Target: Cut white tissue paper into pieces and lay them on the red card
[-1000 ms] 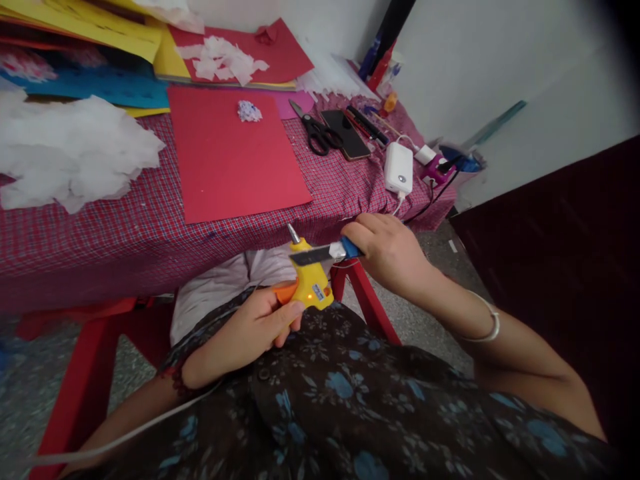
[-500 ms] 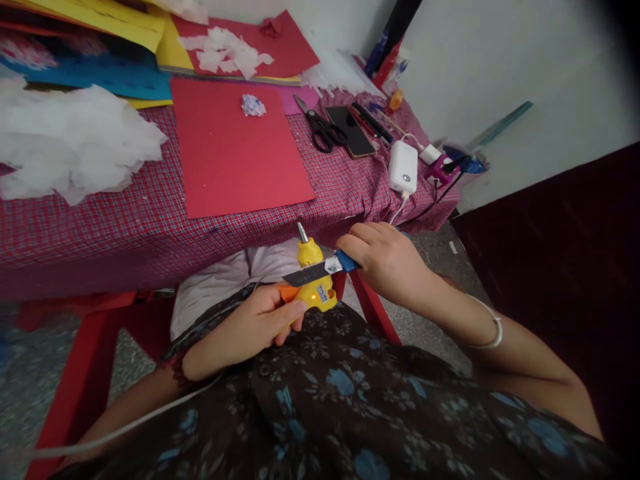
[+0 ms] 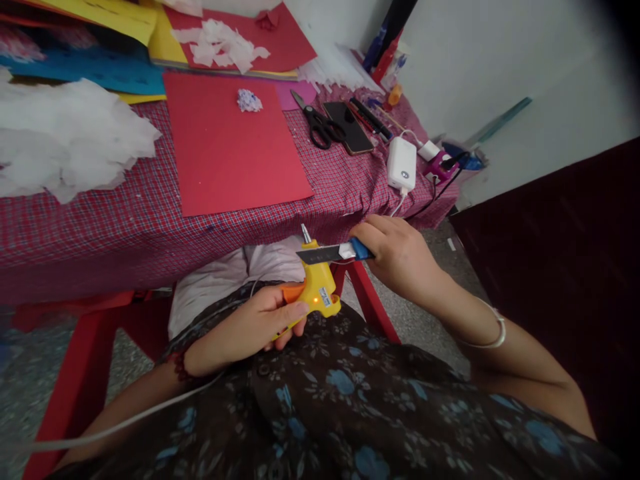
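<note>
**Checked tablecloth [image 3: 145, 207] beyond the hands; cutter knife [image 3: 361, 249] shifted along the glue gun [image 3: 320, 283]**

Your work sits off the cloth's near edge. Your left hand [image 3: 263, 317] has its fingers wrapped round the gun's handle, by the orange trigger [image 3: 293, 292]; whether the trigger is pressed, cannot tell. A small lamp [image 3: 315, 300] glows on the gun's side. Your right hand [image 3: 403, 257] is closed round the knife's blue handle, blade [image 3: 320, 255] out and pointing left.

Change: over the last half second the blade has gone farther along the gun, from mid-body to the front, just behind the metal nozzle [image 3: 306, 233]. Contact or a slim gap between blade and gun: cannot tell. Reading: your knife work now centres on the gun's front end, so a steady left grip, fingers well behind the blade, probably matters most.

Unmoved on the cloth: red sheet [image 3: 240, 157] far left of the gun, black scissors [image 3: 320, 127] right of it, then phone [image 3: 357, 135] and white power bank [image 3: 402, 165].
</note>
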Demonstrator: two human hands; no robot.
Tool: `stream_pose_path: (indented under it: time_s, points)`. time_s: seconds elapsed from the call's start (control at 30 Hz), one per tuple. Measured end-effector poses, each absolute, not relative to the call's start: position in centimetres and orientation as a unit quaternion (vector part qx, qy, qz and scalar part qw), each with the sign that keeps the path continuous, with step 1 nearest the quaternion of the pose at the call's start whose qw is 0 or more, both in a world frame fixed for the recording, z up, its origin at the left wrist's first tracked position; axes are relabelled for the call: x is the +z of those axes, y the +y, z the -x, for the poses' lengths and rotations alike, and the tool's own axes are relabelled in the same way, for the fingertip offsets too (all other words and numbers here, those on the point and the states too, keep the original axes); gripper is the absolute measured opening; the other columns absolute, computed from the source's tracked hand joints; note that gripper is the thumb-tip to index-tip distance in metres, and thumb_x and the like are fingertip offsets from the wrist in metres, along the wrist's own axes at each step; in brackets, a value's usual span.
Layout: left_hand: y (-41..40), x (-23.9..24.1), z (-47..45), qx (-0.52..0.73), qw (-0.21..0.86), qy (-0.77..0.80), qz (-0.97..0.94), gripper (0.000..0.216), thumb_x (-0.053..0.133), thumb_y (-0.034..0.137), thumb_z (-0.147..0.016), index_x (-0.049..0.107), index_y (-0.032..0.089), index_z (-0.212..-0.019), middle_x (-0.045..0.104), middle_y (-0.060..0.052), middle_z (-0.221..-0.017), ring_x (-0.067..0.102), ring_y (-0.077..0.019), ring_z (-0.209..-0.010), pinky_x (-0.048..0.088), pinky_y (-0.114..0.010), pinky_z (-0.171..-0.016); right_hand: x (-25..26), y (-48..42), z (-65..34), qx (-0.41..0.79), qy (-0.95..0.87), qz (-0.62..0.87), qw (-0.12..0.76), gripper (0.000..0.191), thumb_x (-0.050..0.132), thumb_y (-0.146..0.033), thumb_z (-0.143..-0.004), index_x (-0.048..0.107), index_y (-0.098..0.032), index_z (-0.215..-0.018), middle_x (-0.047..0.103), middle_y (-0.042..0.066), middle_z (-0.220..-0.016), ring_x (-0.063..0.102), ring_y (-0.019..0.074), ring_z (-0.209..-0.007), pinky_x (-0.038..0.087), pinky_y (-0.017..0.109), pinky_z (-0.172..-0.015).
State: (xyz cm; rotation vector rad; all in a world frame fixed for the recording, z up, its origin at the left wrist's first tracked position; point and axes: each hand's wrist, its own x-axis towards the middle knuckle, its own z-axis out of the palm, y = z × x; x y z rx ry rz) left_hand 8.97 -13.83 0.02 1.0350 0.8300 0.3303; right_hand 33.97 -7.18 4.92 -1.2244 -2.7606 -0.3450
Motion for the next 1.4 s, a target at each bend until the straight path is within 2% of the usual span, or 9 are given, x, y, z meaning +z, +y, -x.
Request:
stream_pose_path:
  time_s: [0.13,0.23,0.3,0.37,0.47,0.6,0.8,1.23,1.4]
  points:
    - [-13.9,-0.9,-8.8,0.198,0.779,0.379,-0.458,0.031,0.05,0.047,-0.096,0.056,0.018,-0.089,0.056,0.004,-0.071,0.042,-0.0033,-0.045,0.03,-0.014,-0.038,5.1,-7.7,-33.6,-0.103,-0.909,0.4,0.064,0.018,0.046,-0.01,-0.092,0.062,-0.017,-0.088,0.059,0.005,-0.076,0.051,0.0202,-0.069,0.035,0.033,-0.065]
    - [-13.7,-1.8,-8.8,0.256,0.786,0.384,-0.412,0.028,0.054,0.047,-0.094,0.057,0.019,-0.094,0.059,0.003,-0.074,0.042,-0.0031,-0.043,0.028,-0.014,-0.036,4.9,-7.1,-34.1,-0.025,-0.886,0.452,0.104,0.014,0.052,-0.012,-0.088,0.061,-0.017,-0.097,0.063,0.007,-0.085,0.056,0.0216,-0.077,0.04,0.033,-0.07]
    - [-13.5,-2.0,-8.8,0.3,0.784,0.391,-0.378,0.028,0.058,0.046,-0.092,0.057,0.019,-0.096,0.06,0.003,-0.074,0.042,-0.0033,-0.042,0.028,-0.014,-0.036,4.1,-6.1,-35.0,0.095,-0.836,0.516,0.159,0.014,0.058,-0.019,-0.086,0.057,-0.018,-0.1,0.064,0.006,-0.086,0.058,0.0207,-0.077,0.043,0.033,-0.071]
    - [-13.3,-2.0,-8.8,0.329,0.781,0.392,-0.358,0.029,0.062,0.046,-0.09,0.057,0.019,-0.095,0.06,0.003,-0.073,0.042,-0.0034,-0.041,0.028,-0.014,-0.035,2.8,-4.9,-36.1,0.278,-0.745,0.566,0.218,0.019,0.062,-0.033,-0.088,0.053,-0.019,-0.096,0.06,0.001,-0.074,0.055,0.0172,-0.064,0.044,0.03,-0.062]
    - [-13.1,-1.7,-9.0,0.335,0.778,0.395,-0.355,0.031,0.065,0.047,-0.087,0.057,0.017,-0.086,0.059,0.003,-0.069,0.041,-0.0028,-0.04,0.028,-0.014,-0.035,0.4,-3.2,-37.3,0.587,-0.537,0.545,0.266,0.036,0.045,-0.054,-0.098,0.051,-0.019,-0.091,0.056,-0.002,-0.063,0.054,0.0144,-0.051,0.047,0.028,-0.051]
    - [-13.1,-1.8,-9.1,0.323,0.78,0.402,-0.355,0.033,0.066,0.049,-0.085,0.057,0.017,-0.086,0.06,0.002,-0.068,0.041,-0.0032,-0.04,0.028,-0.014,-0.034,-2.0,-1.7,-37.3,0.733,-0.365,0.499,0.284,0.043,0.045,-0.059,-0.099,0.053,-0.018,-0.085,0.059,-0.002,-0.06,0.056,0.0122,-0.047,0.052,0.025,-0.048]
    - [-13.1,-2.0,-9.0,0.321,0.774,0.414,-0.356,0.032,0.067,0.048,-0.085,0.057,0.018,-0.089,0.06,0.003,-0.069,0.042,-0.0032,-0.04,0.03,-0.014,-0.035,-3.6,-2.2,-36.8,0.787,-0.26,0.49,0.271,0.045,0.034,-0.051,-0.105,0.053,-0.018,-0.081,0.056,-0.002,-0.054,0.052,0.0113,-0.043,0.049,0.023,-0.043]
    - [-13.1,-2.0,-9.1,0.305,0.771,0.419,-0.37,0.032,0.066,0.048,-0.085,0.055,0.018,-0.088,0.06,0.003,-0.07,0.041,-0.0037,-0.041,0.029,-0.015,-0.036,-4.3,-7.5,-39.4,0.729,-0.286,0.53,0.325,0.048,0.065,-0.064,-0.085,0.055,-0.018,-0.082,0.057,-0.003,-0.055,0.053,0.0122,-0.044,0.048,0.025,-0.044]
    - [-13.1,-2.1,-9.1,0.297,0.772,0.412,-0.382,0.032,0.063,0.049,-0.087,0.056,0.018,-0.088,0.059,0.003,-0.07,0.038,-0.0033,-0.041,0.027,-0.015,-0.037,-3.8,-7.2,-39.7,0.626,-0.376,0.575,0.368,0.068,0.049,-0.084,-0.08,0.06,-0.018,-0.09,0.055,-0.002,-0.063,0.05,0.011,-0.048,0.045,0.025,-0.047]
